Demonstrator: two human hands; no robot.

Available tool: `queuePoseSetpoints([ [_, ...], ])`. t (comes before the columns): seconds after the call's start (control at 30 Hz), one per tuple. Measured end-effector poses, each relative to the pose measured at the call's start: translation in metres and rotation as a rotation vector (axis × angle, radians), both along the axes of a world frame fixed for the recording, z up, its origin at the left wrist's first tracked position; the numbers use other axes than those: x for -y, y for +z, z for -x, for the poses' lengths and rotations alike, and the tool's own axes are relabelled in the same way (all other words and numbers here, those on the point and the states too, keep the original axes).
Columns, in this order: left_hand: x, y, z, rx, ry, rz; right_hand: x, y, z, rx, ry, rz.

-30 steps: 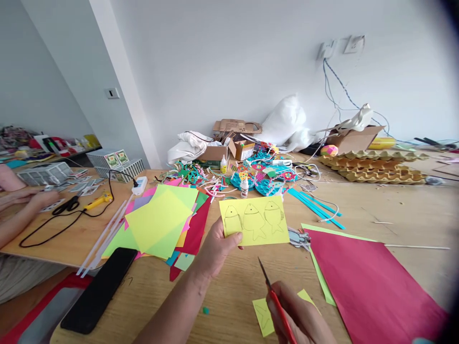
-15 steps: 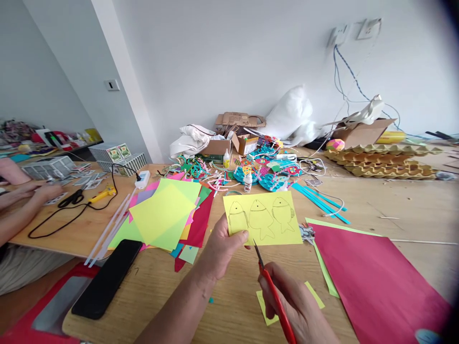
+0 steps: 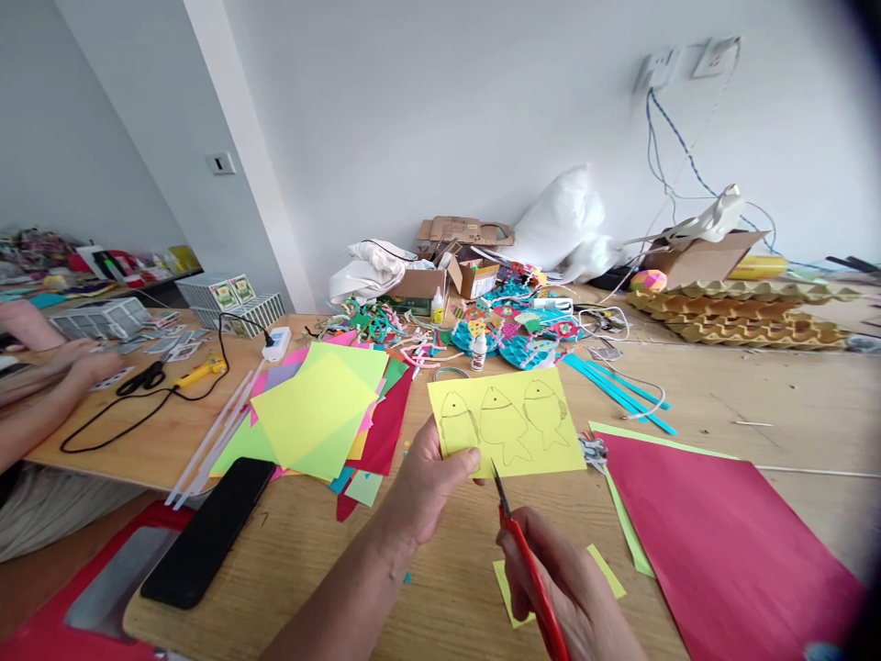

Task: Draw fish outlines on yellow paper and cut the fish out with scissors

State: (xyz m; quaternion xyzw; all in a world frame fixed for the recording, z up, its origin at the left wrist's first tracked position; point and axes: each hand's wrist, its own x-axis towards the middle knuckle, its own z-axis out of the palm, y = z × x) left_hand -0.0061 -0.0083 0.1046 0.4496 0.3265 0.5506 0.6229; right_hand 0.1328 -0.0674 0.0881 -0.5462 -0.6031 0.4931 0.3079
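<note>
My left hand (image 3: 428,487) pinches the lower left of a yellow paper (image 3: 507,422), thumb on the front and fingers behind. Three fish are drawn in dark outline across the sheet. Below it, my right hand (image 3: 561,578) is closed around red-handled scissors (image 3: 524,555). The blade tips point up at the paper's lower edge, just right of my left thumb; whether they touch the paper I cannot tell. Yellow paper scraps (image 3: 506,588) lie on the table under my right hand.
Coloured paper sheets (image 3: 313,408) and a black phone (image 3: 210,532) lie to the left. Dark red paper (image 3: 722,532) is at right. Behind stand a glue bottle (image 3: 478,352), craft pieces (image 3: 529,335) and egg trays (image 3: 750,317). Another person's hands (image 3: 75,367) are at far left.
The view has shifted slightly. The paper's right side has tipped down a little, and both hands keep nearly the same hold and place.
</note>
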Motion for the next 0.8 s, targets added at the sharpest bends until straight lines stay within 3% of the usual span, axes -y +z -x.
queuePoseSetpoints([
  [0.2,0.0,0.0,0.0,0.016,-0.016,-0.003,0.003,-0.001,-0.001,-0.032,0.013,0.01],
  [0.53,-0.001,-0.004,0.005,-0.002,-0.029,-0.028,0.004,-0.014,0.0,0.056,-0.043,-0.149],
  [0.8,0.001,-0.002,0.007,-0.062,-0.04,-0.022,0.002,-0.011,-0.001,-0.005,0.051,-0.058],
])
